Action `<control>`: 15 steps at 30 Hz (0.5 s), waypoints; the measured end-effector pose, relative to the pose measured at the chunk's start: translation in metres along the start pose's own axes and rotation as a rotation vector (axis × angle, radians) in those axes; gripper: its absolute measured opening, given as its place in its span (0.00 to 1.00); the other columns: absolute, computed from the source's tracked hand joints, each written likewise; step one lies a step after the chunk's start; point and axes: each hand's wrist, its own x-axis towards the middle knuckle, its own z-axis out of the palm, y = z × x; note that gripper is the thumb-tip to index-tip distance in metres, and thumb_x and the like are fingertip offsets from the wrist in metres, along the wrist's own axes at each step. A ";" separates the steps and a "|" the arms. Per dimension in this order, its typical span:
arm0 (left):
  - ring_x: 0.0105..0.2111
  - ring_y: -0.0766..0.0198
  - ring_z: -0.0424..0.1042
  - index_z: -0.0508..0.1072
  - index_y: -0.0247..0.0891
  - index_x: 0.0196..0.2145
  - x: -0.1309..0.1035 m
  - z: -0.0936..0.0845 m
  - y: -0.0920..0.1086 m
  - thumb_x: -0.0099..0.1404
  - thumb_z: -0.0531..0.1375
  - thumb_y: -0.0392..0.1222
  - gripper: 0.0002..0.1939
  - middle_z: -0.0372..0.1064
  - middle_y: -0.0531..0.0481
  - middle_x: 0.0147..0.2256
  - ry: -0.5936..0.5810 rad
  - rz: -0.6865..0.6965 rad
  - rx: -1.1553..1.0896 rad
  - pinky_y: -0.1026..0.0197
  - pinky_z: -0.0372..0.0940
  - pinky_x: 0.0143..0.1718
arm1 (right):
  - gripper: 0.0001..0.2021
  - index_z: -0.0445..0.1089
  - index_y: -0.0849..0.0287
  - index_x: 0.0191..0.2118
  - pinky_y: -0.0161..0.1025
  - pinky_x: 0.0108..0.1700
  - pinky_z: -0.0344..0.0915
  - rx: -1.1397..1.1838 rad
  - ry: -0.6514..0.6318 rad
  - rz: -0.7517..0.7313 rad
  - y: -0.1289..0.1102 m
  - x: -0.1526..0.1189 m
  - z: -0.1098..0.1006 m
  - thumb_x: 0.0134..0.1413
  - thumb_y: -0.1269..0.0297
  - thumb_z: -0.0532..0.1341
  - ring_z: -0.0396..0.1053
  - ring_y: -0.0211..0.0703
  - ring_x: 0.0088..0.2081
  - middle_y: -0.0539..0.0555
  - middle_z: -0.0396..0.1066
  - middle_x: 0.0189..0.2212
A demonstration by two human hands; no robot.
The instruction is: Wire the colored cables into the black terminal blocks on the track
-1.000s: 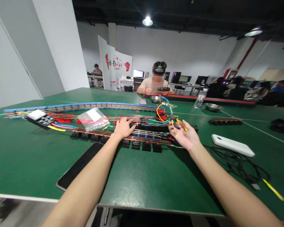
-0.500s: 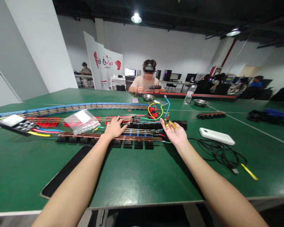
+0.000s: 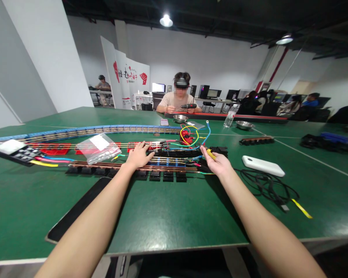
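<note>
My left hand [image 3: 139, 154] lies palm down with fingers spread on a long copper-and-black terminal rail [image 3: 104, 166] on the green table. My right hand [image 3: 217, 162] is palm up at the rail's right end, holding small yellow-handled pliers [image 3: 210, 153]. Just beyond both hands, a bundle of yellow, blue, red and green wires [image 3: 193, 137] loops up from red terminal blocks.
A clear plastic bag [image 3: 97, 148] and a black keypad device [image 3: 16, 152] lie to the left, with a black tablet [image 3: 78, 210] near the front edge. A white power bank [image 3: 263, 166] and black cable [image 3: 269, 189] lie to the right. A person sits across the table [image 3: 150, 216].
The view has swung right and down. My right hand has dropped lower toward the rail's right end, still with the pliers. My left hand stays pressed on the rail.
</note>
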 end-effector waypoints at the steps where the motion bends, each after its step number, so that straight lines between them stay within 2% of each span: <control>1: 0.67 0.45 0.46 0.60 0.41 0.64 0.000 0.000 0.000 0.69 0.47 0.60 0.32 0.46 0.40 0.68 -0.002 0.000 0.000 0.38 0.55 0.59 | 0.21 0.59 0.67 0.57 0.36 0.33 0.78 -0.010 -0.005 0.001 -0.002 0.003 -0.002 0.64 0.76 0.39 0.77 0.42 0.39 0.66 0.71 0.45; 6: 0.67 0.46 0.47 0.59 0.40 0.64 0.000 -0.001 0.000 0.69 0.47 0.59 0.32 0.46 0.40 0.68 -0.008 0.005 0.008 0.39 0.54 0.60 | 0.16 0.65 0.62 0.52 0.36 0.32 0.78 -0.034 -0.056 0.006 -0.010 0.009 -0.008 0.64 0.74 0.45 0.78 0.42 0.39 0.64 0.71 0.47; 11: 0.67 0.48 0.47 0.61 0.41 0.63 0.001 0.001 -0.001 0.69 0.47 0.59 0.31 0.46 0.41 0.68 -0.002 0.001 0.014 0.40 0.54 0.61 | 0.16 0.62 0.62 0.52 0.33 0.31 0.77 -0.008 0.021 0.011 -0.012 0.004 -0.004 0.65 0.76 0.44 0.77 0.40 0.39 0.64 0.68 0.48; 15: 0.67 0.47 0.47 0.61 0.40 0.63 0.002 0.002 -0.002 0.69 0.47 0.59 0.32 0.46 0.40 0.68 0.004 0.006 0.001 0.39 0.54 0.60 | 0.19 0.61 0.64 0.53 0.33 0.32 0.78 -0.007 0.048 -0.025 -0.010 -0.001 0.002 0.63 0.80 0.42 0.77 0.41 0.39 0.62 0.69 0.43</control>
